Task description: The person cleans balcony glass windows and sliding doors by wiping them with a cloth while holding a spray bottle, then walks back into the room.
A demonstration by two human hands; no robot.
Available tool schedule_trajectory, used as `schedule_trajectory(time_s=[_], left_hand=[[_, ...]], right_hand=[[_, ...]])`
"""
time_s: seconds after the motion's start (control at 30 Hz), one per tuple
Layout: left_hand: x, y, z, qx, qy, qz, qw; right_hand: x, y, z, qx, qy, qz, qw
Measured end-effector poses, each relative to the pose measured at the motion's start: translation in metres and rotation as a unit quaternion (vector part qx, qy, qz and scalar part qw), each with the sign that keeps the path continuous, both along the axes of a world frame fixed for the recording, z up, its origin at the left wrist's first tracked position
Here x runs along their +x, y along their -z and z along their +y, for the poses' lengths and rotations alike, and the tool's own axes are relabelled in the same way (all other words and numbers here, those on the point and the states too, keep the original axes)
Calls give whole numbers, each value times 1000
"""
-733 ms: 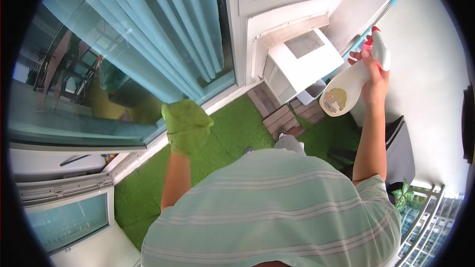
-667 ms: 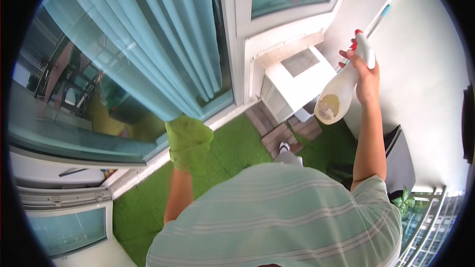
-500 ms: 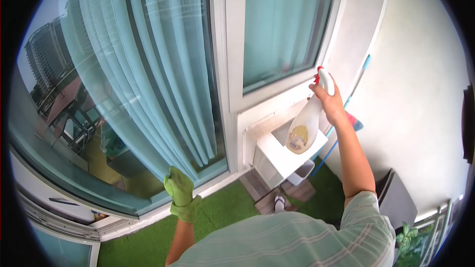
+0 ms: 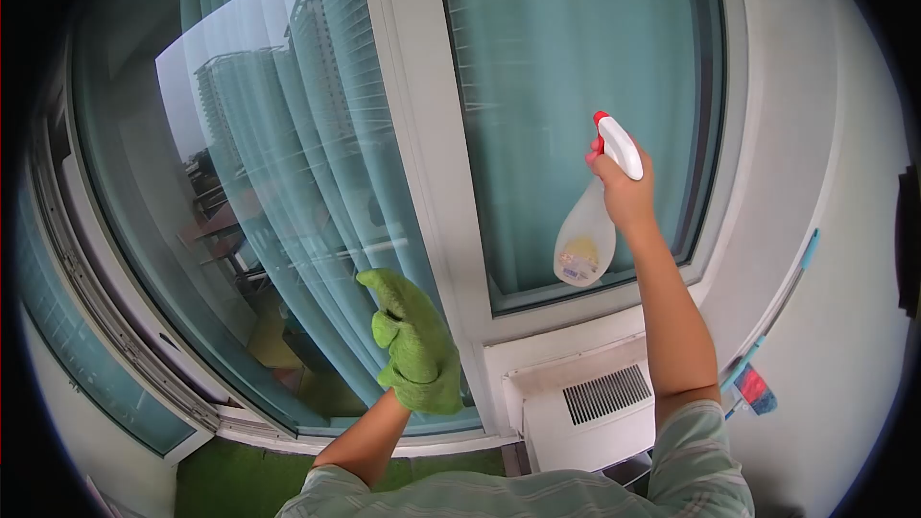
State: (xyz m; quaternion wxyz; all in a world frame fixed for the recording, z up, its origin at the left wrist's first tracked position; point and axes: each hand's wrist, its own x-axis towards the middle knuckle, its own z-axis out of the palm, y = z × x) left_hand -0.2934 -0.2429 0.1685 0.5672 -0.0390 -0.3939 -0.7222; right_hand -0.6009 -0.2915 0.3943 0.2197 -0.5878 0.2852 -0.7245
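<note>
Though tilted, bottle (image 4: 585,235) within fingers (image 4: 606,169)

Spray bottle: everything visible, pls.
The spray bottle has a translucent, plastic-looking body with a yellowish, unreadable label near its base, a white spray head, and a red nozzle and trigger. It is held tilted, nozzle up, in front of the right-hand window pane, the right hand wrapped around its neck. Trigger squeeze and fill level can't be told.
</note>
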Motion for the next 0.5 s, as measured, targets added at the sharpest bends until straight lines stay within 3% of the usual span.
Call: schedule_trajectory(time_s=[0.1,0.17,0.2,0.3,0.33,0.5], left_hand=[[-19,-30,-8,-1,28,8,1000],[-11,-19,-17,-6,-69,-60,996],[-13,-25,-21,-4,-80,-70,994],[-14,-46,-34,-4,-105,-87,991],[-13,-53,-39,-8,-113,-91,989],[-6,-71,-66,-19,-136,-100,985]], right_hand=[[-14,27,5,1,-27,8,1000],[-17,62,14,26,-6,48,998],[-18,82,13,37,-17,14,999],[-25,159,14,184,-54,-7,982],[-32,187,11,203,-12,50,978],[-86,242,11,225,87,0,971]])
